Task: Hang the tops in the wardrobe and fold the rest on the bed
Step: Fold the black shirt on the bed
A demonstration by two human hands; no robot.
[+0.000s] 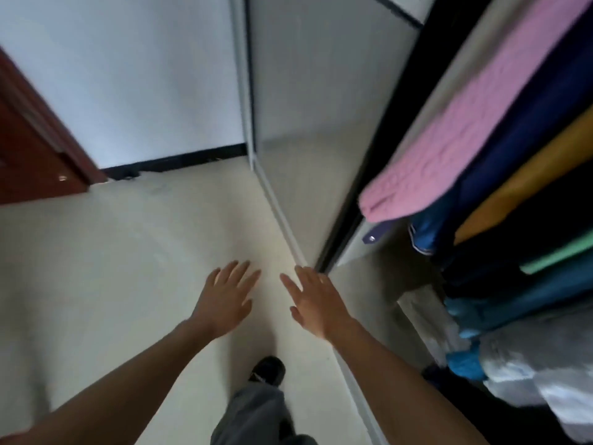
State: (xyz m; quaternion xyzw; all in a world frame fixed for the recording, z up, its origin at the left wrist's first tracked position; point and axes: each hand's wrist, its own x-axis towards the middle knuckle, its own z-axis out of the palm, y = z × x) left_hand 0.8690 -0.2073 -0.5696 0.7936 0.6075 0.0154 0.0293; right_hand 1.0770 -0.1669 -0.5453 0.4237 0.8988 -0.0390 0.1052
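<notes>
Hands of the person reach forward and down over the pale floor [112,268], both empty. The left hand [224,297] is released, its fingers straight and a little spread, palm turned down. The right hand [316,303] is released in the same way, near the left one but apart from it, and its fingertips lie close to the lower corner of the grey sliding door [321,91]. Neither hand touches any cloth.

To the right stands the wardrobe [382,155], its opening showing a row of hanging tops pressed one beside the other. Nearest the door hangs a fluffy pink top [465,123], then a navy garment [529,123], a mustard-yellow one [529,181], a thin strip of green fabric [558,255] and a teal piece [513,303]. Under them, at the lower right, is something pale and crinkled like plastic wrapping [545,364]; what it covers I cannot tell.

Below the hands are a grey trouser leg [253,415] and a black shoe [268,369] on the floor. At the far left is a red-brown wooden door [32,149], and between it and the sliding door a white wall [128,75] with black skirting [179,162].
</notes>
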